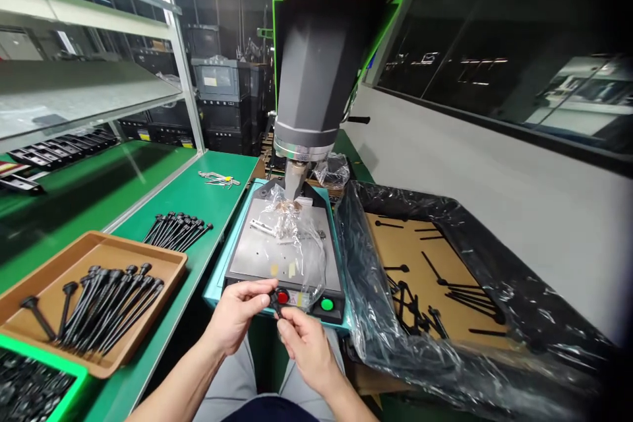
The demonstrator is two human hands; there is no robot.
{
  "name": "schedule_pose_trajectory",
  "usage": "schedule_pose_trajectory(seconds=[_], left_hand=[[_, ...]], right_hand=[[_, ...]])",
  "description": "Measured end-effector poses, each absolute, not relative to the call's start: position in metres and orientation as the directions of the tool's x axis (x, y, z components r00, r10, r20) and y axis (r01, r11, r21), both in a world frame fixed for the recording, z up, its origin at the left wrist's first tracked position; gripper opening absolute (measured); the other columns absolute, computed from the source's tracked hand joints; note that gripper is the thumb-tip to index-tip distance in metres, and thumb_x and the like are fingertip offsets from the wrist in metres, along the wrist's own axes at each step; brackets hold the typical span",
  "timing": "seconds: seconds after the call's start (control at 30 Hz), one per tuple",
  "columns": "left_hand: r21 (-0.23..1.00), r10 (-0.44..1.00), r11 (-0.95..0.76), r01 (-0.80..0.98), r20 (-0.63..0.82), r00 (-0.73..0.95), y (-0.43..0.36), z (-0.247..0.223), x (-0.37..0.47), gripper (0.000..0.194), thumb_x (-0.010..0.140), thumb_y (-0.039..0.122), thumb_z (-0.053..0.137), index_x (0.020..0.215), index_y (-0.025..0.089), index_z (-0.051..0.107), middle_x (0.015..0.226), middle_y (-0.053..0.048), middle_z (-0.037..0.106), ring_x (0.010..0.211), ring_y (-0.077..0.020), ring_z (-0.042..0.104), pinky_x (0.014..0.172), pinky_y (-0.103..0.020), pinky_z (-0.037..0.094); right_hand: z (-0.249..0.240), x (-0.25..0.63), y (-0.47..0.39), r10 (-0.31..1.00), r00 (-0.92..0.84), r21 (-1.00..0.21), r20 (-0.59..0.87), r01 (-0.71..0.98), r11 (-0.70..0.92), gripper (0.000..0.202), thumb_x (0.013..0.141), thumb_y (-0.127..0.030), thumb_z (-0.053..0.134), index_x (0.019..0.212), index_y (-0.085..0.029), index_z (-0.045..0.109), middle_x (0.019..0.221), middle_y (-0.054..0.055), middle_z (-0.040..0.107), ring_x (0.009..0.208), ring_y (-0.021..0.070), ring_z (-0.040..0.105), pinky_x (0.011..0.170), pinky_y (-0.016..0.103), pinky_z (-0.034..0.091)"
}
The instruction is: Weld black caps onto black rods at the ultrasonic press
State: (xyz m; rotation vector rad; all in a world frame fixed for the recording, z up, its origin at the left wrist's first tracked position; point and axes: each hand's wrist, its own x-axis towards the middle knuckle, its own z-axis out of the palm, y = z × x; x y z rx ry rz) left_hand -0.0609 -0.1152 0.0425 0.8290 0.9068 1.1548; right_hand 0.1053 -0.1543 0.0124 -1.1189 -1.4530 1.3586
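In front of the machine's base, my left hand (233,316) pinches a small black plastic part (275,303) between thumb and fingers. My right hand (307,345) grips the lower end of the same part. Fingers cover much of it, so its full shape is hidden. Just beyond the hands are a red button (282,297) and a green button (327,304) on the base's front panel. Above them lies a metal plate (247,257) bearing a fixture wrapped in clear plastic film (301,250). The press horn (295,179) points down at that fixture.
At left, a brown tray (93,241) holds several black rods with knobbed heads (113,290); more rods (178,227) lie behind it on the green table. A green-rimmed bin (74,369) of black parts stands nearer. At right, a plastic-lined box (366,316) contains scattered black rods.
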Motion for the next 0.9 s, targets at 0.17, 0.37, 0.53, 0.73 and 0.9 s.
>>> schedule_pose_trajectory(seconds=[0.17,0.37,0.53,0.73,0.9], left_hand=[[0.889,0.965,0.245,-0.387,-0.186,0.183,-0.1145,0.0382,-0.0564,0.024,0.061,0.025,0.081,0.084,0.018,0.077,0.11,-0.013,0.071,0.111,-0.0299,0.061,0.103,-0.042,0.042],[0.906,0.968,0.199,-0.374,-0.121,0.22,-0.1153,0.0331,-0.0508,0.032,0.072,0.03,0.074,0.102,0.021,0.073,0.121,-0.011,0.065,0.114,-0.0293,0.059,0.106,-0.043,0.039],[0.988,0.971,0.032,-0.149,0.004,0.238,-0.1156,0.0332,-0.0538,0.033,0.08,0.032,0.065,0.113,0.026,0.068,0.124,-0.004,0.064,0.119,-0.025,0.056,0.108,-0.039,0.038],[0.989,0.955,-0.149,-0.007,0.146,0.258,-0.1152,0.0315,-0.0559,0.033,0.086,0.028,0.058,0.119,0.029,0.064,0.13,-0.003,0.06,0.121,-0.0218,0.054,0.109,-0.039,0.038],[0.982,0.947,-0.173,0.077,0.145,0.286,-0.1137,0.0374,-0.0589,0.036,0.086,0.028,0.059,0.121,0.028,0.063,0.13,-0.004,0.06,0.121,-0.0234,0.055,0.109,-0.038,0.037]], right_hand=[[0.0159,0.1079,-0.1522,0.954,-0.299,-0.999,-0.031,-0.026,-0.041,0.036,0.09,-0.05,0.05,0.089,-0.015,0.06,0.058,-0.005,0.044,0.044,0.0067,0.037,0.043,0.02,0.027],[0.011,0.104,-0.1501,0.94,-0.327,-0.93,-0.095,-0.309,-0.201,0.045,0.083,-0.057,0.056,0.09,-0.013,0.058,0.051,-0.007,0.043,0.035,0.005,0.031,0.034,0.019,0.021],[0.0076,0.1023,-0.1488,0.946,-0.308,-0.918,-0.098,-0.338,-0.205,0.041,0.084,-0.055,0.057,0.084,-0.014,0.056,0.052,-0.007,0.043,0.035,0.0042,0.032,0.034,0.018,0.022],[0.0113,0.1018,-0.1491,0.968,-0.242,-0.96,-0.062,-0.252,-0.124,0.039,0.086,-0.053,0.057,0.08,-0.014,0.056,0.053,-0.006,0.043,0.038,0.0033,0.034,0.037,0.017,0.023],[0.0122,0.1028,-0.1481,0.895,-0.387,-0.775,-0.222,-0.487,-0.403,0.039,0.078,-0.052,0.067,0.086,-0.015,0.058,0.053,-0.007,0.046,0.033,0.0027,0.029,0.031,0.016,0.015]])
